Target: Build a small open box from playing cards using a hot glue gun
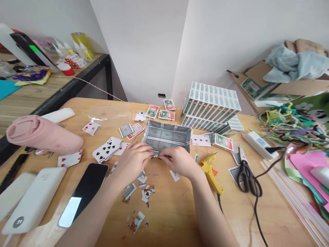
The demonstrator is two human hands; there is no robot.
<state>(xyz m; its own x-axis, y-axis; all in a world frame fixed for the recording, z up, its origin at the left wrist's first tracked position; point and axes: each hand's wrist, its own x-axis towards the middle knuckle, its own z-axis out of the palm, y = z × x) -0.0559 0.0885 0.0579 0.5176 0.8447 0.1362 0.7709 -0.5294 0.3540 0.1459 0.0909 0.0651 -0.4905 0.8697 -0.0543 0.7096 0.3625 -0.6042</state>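
Note:
A shallow open box made of playing cards [167, 133], grey card backs facing inward, stands in the middle of the desk. My left hand [136, 156] pinches its near wall from the left, and my right hand [177, 159] closes on the same wall from the right. The fingertips nearly meet at the wall's middle; part of that near side is hidden behind them. Just right of my right hand lies a yellow hot glue gun [212, 173]. Cut card scraps [137, 221] are scattered below my hands.
Stacked card packs [210, 104] rise behind the box on the right. Black-handled scissors [248, 176], a power strip [262, 145] and a cable lie to the right. A phone [84, 193], white power bank [36, 199], pink tumbler [43, 135] and loose cards [106, 149] occupy the left.

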